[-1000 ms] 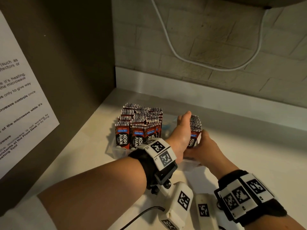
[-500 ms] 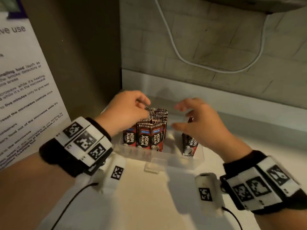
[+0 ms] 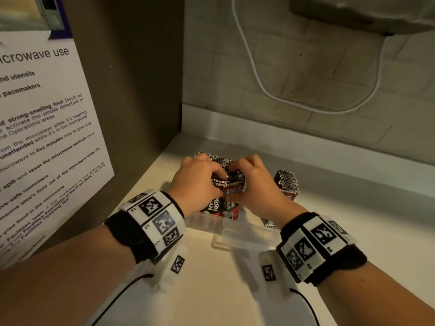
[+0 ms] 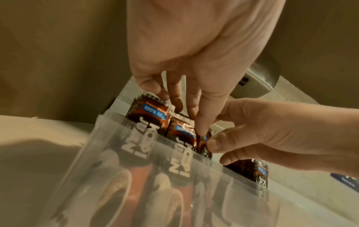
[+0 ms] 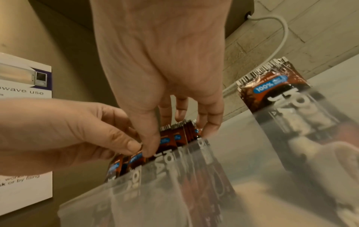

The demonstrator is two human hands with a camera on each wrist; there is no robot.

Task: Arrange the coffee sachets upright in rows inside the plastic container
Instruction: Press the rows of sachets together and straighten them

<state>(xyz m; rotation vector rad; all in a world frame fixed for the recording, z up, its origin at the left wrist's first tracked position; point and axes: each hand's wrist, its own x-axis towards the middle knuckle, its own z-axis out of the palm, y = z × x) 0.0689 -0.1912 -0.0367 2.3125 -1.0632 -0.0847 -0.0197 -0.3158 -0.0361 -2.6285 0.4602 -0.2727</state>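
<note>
Dark red coffee sachets [image 3: 231,176] stand upright in packed rows at the left of the clear plastic container [image 3: 237,231]. A smaller upright stack of sachets [image 3: 286,182] stands apart at the container's right side. My left hand [image 3: 211,177] and right hand [image 3: 242,177] meet on top of the left block. In the left wrist view the left hand [image 4: 186,110] digs its fingers between the sachets [image 4: 151,116]. In the right wrist view the right hand [image 5: 178,132] grips a bunch of sachets [image 5: 174,135] between thumb and fingers, and the left hand [image 5: 128,142] pinches a sachet top beside it.
The container sits in a corner of a pale countertop [image 3: 211,290]. A brown side wall with a microwave-use notice [image 3: 42,137] stands close on the left. A brick-patterned back wall with a hanging white cable [image 3: 259,85] lies behind, and an appliance [image 3: 364,15] hangs at the top right.
Both hands left the right-hand stack, lifted above the container, then came down together on the left block of sachets. The head view has shifted to the right.
</note>
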